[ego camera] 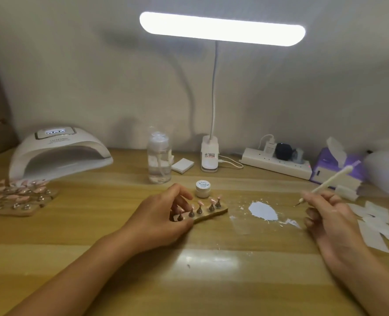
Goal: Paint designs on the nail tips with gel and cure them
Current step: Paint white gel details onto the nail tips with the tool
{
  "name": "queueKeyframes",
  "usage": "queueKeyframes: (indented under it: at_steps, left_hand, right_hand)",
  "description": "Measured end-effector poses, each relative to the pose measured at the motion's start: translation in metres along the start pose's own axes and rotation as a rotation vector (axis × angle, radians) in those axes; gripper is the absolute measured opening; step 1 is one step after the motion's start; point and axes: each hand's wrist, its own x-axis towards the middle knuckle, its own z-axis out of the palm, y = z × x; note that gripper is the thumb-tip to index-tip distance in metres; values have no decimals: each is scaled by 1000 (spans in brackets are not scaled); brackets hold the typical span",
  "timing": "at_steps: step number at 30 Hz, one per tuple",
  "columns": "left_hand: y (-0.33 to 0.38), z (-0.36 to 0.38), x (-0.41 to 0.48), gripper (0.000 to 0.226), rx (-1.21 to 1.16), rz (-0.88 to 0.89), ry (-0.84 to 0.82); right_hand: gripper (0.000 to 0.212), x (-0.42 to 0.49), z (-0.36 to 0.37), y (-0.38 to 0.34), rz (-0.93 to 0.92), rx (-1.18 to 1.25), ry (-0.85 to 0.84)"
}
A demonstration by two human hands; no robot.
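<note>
Left hand curls round the left end of the wooden stand, nail tips upright mid-table just before the gel jar; right hand pinches the brush, off right

Bare counter in front, between the forearms: widest free room. Open wood runs from the left hand, gripping the nail strip, to the curing lamp mouth. Nail rack crowds the lamp's left front. Gel jar just behind the strip, pump bottle further back. Gel smear between the hands. Right hand holds brush, paper wipes beside it. Power strip and tissue box line the wall.
</note>
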Motion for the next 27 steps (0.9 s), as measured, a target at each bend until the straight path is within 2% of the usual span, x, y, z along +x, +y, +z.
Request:
queueKeyframes:
  at_steps: [4,7,9,11,15,19,27]
  left_hand:
    - [1,5,-4,42,51,158,212]
    - [8,10,-7,47,86,265,299]
    - [16,15,-10,50,107,325,318]
    - [22,20,-13,51,122,362,319]
    - [30,22,-17,45,135,408,279]
    - [33,21,-17,41,130,408,256]
    - [34,20,-17,35,112,403,245]
  right_hand:
    - [8,-4,1,4,-120,-73,22]
    - [18,-17,5,7,-413,-315,-51]
    - [15,-27,12,11,-581,-502,-178]
    - [25,-36,20,18,-653,-641,-293]
    - [31,-42,24,21,-839,-820,-323]
    - [15,-39,22,18,-821,-798,-337]
    - [15,-40,22,16,-762,-755,-448]
